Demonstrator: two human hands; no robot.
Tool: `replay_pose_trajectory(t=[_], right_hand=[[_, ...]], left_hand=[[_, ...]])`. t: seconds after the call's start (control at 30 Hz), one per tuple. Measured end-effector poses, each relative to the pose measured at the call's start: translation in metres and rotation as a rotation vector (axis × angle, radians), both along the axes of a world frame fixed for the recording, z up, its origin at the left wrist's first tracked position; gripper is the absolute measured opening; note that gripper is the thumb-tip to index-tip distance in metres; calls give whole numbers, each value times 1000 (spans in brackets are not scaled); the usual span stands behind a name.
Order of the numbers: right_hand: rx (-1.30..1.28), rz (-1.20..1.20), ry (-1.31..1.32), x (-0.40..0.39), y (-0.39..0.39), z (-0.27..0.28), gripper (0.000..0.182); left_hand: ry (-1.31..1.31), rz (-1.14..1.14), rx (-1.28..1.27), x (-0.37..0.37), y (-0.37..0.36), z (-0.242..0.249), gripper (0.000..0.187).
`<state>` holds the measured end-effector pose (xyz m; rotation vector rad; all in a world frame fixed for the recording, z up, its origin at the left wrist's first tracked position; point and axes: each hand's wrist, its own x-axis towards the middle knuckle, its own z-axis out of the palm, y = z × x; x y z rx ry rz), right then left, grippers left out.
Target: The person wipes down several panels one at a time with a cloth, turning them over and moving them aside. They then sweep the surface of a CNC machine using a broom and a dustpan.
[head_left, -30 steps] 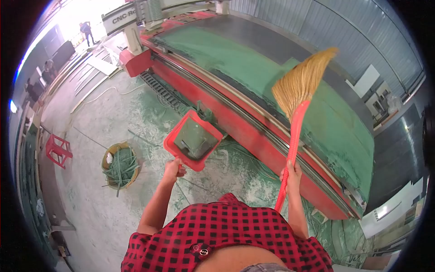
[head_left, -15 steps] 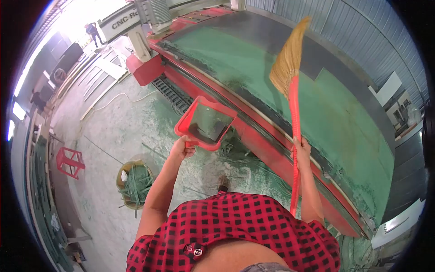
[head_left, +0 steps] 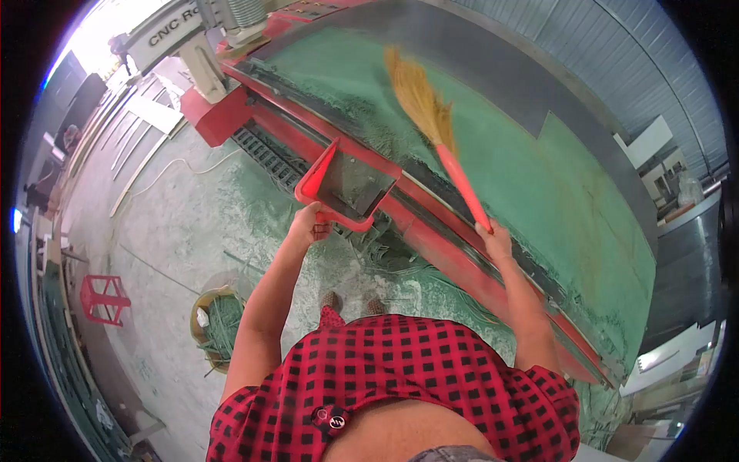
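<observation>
My left hand (head_left: 310, 222) is closed round the handle of a red dustpan (head_left: 314, 183), its pan tilted up against the red side of the machine bed. Dark dust and scraps lie inside the pan. My right hand (head_left: 495, 238) grips the red handle of a straw broom (head_left: 422, 100). The broom's bristles reach out over the green board (head_left: 500, 131) on the bed, close to a strip of dark dust (head_left: 377, 131) along the bed's near edge.
A CNC gantry (head_left: 173, 38) stands at the far left end of the bed, above a cable chain (head_left: 262, 154). On the dusty floor are a tub of green strips (head_left: 222, 323) and a red stool (head_left: 105, 299). Another person (head_left: 121, 52) is far off at the upper left.
The broom has swung left, from upright to leaning over the dust near the bed's edge. My right hand has moved slightly left and up; the dustpan has shifted a little upward.
</observation>
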<state>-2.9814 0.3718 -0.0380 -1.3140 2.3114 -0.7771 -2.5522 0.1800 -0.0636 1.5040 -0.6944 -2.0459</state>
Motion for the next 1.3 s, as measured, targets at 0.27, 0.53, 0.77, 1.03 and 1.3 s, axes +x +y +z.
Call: replay_pose_trajectory(t=[0.27, 0.53, 0.77, 1.03, 1.3], right_hand=[[-64, 98, -180, 54, -9, 0, 36], [-35, 190, -346, 82, 8, -14, 26], [-126, 107, -527, 91, -7, 41, 25], [-178, -37, -380, 42, -66, 41, 29], [14, 59, -161, 47, -113, 5, 37]], left_hand=[[32, -129, -1, -3, -44, 12, 20], [41, -130, -14, 0, -57, 31, 21], [23, -121, -38, 8, -58, 43, 22], [38, -118, -46, 13, -60, 41, 23], [10, -106, -72, 15, -63, 45, 25]])
